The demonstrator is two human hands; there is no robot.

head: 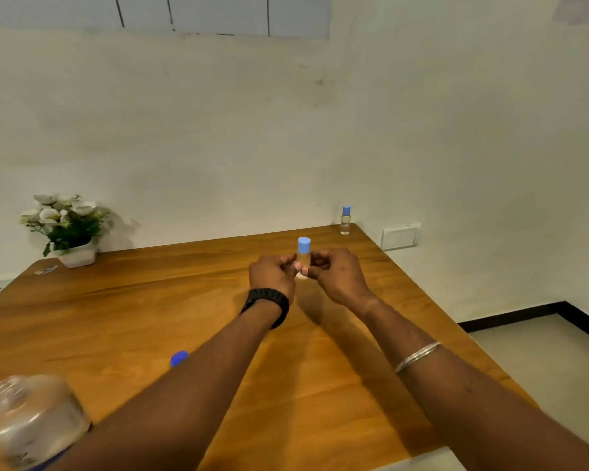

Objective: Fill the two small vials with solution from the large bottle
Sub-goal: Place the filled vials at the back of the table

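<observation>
Starting nearest: bottle (31, 423), clear, uncapped, blurred, at the bench (150, 317) front-left corner; loose blue cap (179, 357) just beyond. Mid-bench: vial (303, 258), blue-capped, upright, pinched at its body by both grips, left hand (272, 275) and right hand (337, 275), fingers curled round it. Judged light, rigid, smooth, possibly slippery and breakable; best held at the body, below the cap. Far corner: second vial (345, 220), capped, untouched. Far left: flowerpot (77, 254).
</observation>
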